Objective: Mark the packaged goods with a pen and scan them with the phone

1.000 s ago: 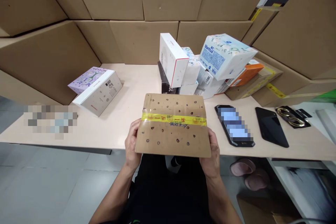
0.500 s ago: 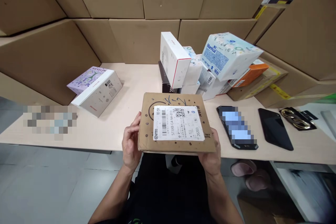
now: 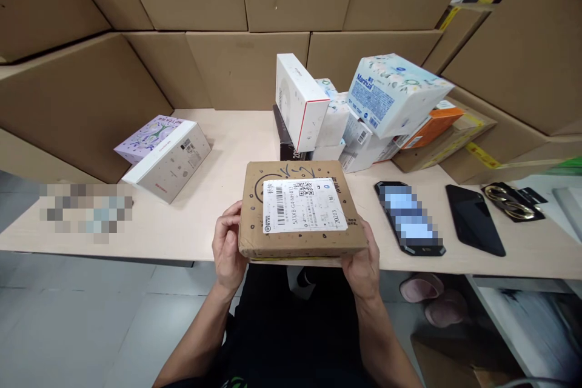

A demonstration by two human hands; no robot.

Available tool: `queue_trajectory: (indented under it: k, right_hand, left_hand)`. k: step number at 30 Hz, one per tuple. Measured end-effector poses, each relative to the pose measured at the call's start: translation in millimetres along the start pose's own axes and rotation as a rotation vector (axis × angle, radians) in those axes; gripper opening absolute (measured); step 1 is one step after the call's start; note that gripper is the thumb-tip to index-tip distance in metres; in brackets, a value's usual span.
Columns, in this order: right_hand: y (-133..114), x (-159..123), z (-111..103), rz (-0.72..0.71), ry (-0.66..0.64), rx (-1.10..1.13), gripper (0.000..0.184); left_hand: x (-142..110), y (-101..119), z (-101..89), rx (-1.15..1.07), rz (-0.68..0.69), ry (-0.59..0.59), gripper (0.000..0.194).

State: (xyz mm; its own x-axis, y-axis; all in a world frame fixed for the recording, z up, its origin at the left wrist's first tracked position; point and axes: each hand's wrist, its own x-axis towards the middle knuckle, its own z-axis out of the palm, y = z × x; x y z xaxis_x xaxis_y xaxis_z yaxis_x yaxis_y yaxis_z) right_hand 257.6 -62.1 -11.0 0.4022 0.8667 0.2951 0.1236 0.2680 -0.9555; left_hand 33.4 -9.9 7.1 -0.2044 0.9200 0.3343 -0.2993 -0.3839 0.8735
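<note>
Between my two hands is a brown cardboard box (image 3: 300, 245) at the front edge of the table, its top facing up. A white shipping label (image 3: 302, 206) with barcodes and a QR code covers much of that top, and blue and black marks are drawn around it. My left hand (image 3: 228, 248) grips the box's left side, thumb at the near corner. On the opposite side my right hand (image 3: 365, 260) is closed around the near right corner, its fingers partly hidden by the box. Whether the underside touches the table I cannot tell.
Behind the box stand a white box (image 3: 302, 103), a Manhua tissue pack (image 3: 395, 94) and an orange box (image 3: 436, 124). To the left lie a purple-and-white box (image 3: 168, 157) and a blurred item. A phone (image 3: 409, 218), a black tablet-like slab (image 3: 475, 218) and gold-handled scissors (image 3: 509, 201) lie right.
The cardboard box has tilted slightly, so more of its near side shows beneath the top. Both hands keep their hold, and the view has shifted a little.
</note>
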Motion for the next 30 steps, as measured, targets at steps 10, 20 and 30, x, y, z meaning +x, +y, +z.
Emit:
queue_trajectory:
  k: [10, 20, 30]
  right_hand:
    - [-5.1, 1.3, 2.7, 0.012, -0.007, 0.075, 0.051]
    - [-18.2, -2.5, 3.0, -0.030, -0.007, 0.315, 0.040]
    - [-33.7, 41.2, -20.3, -0.112, 0.071, -0.407, 0.034]
  left_hand:
    - [-1.6, -1.8, -2.8, -0.002, -0.020, -0.004, 0.031]
    - [3.0, 8.5, -13.3, -0.031, 0.254, -0.001, 0.048]
    - [6.4, 22.1, 7.8, 0.130, 0.525, 0.196, 0.031]
